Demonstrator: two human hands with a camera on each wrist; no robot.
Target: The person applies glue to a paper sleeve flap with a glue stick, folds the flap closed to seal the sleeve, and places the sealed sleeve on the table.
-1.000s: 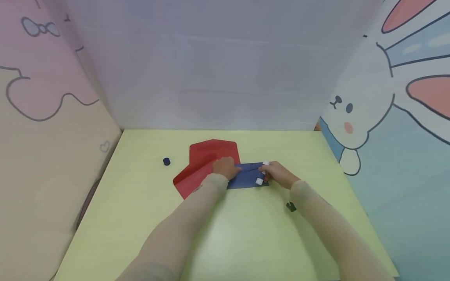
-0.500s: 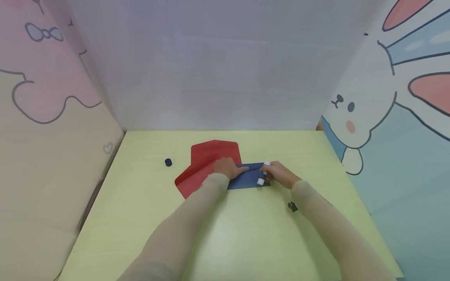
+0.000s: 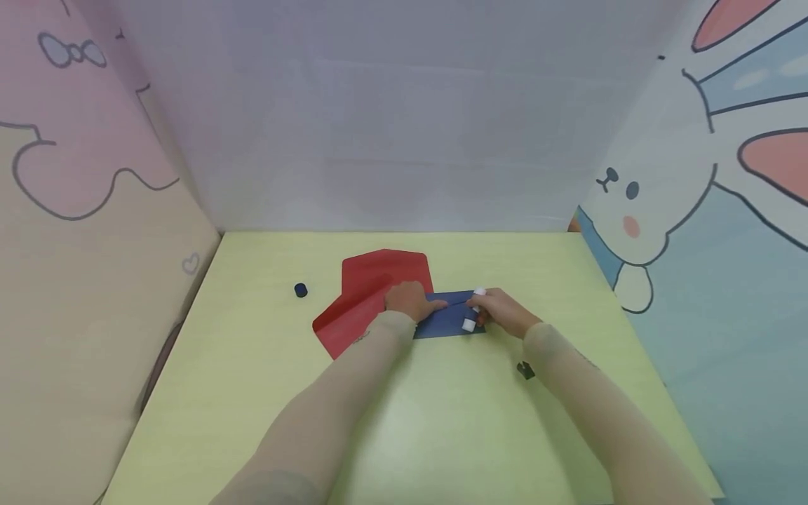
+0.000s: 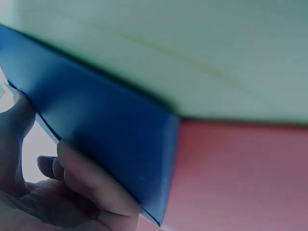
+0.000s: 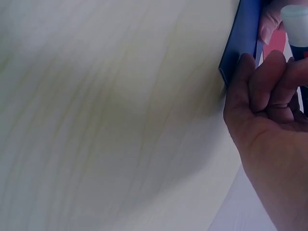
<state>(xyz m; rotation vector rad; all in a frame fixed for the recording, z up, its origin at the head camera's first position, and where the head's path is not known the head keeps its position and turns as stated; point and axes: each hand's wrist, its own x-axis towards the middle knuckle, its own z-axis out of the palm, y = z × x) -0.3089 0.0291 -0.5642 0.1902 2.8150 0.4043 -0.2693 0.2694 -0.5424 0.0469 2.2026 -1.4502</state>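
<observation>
A folded piece of blue paper (image 3: 442, 325) lies on the table, its left end over an unfolded red paper (image 3: 384, 270). My left hand (image 3: 407, 301) holds the left part of the blue paper, thumb stretched rightward over it. In the left wrist view, curled fingers (image 4: 96, 185) lie along the paper's edge. My right hand (image 3: 505, 313) grips a glue stick (image 3: 470, 322), dark with white ends, tilted above the right end of the blue paper. In the right wrist view, that hand's fingertips touch the blue paper's edge; the glue stick's white end (image 5: 295, 21) points up.
A small dark blue cap (image 3: 301, 290) stands on the pale yellow table (image 3: 265, 372) at left. A small dark notched piece (image 3: 525, 369) lies near the right forearm. Printed walls enclose the table at the back and both sides.
My left thumb has stretched further right over the blue paper since a second ago. The right hand and glue stick have hardly moved.
</observation>
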